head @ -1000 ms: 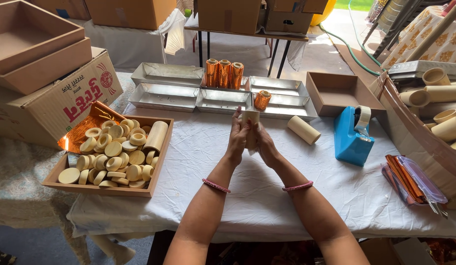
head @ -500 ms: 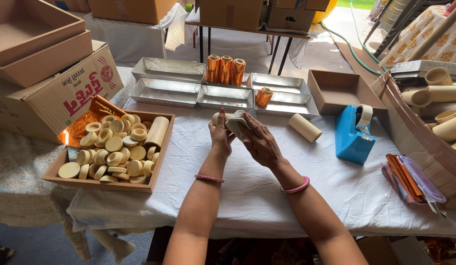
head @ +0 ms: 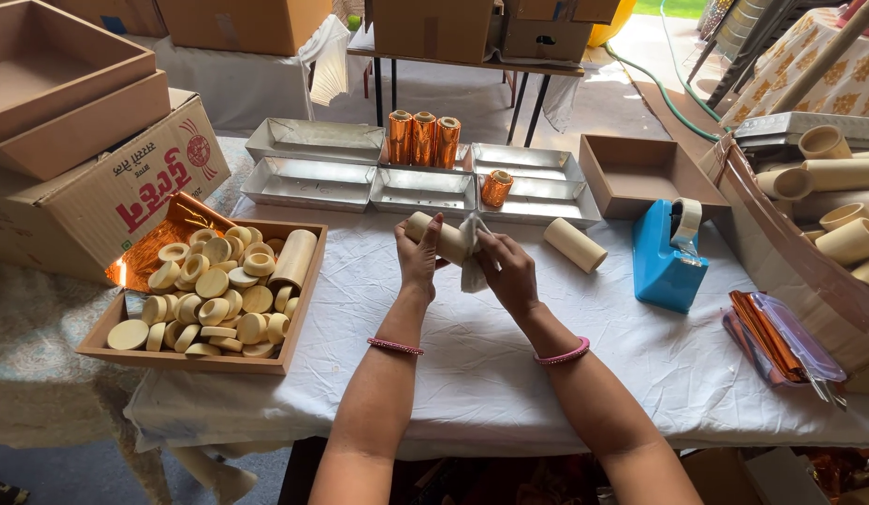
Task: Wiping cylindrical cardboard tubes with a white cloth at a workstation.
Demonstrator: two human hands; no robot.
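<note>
Cardboard tube gripped by both hands, bare tablecloth below.

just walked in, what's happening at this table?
A person is working over a white-clothed table. The left hand holds a cream cardboard tube lying sideways, while the right hand presses a white cloth against its end. A wooden tray of cream discs sits to the left, a blue tape dispenser to the right, and copper foil-wrapped tubes stand among metal trays behind.
</note>
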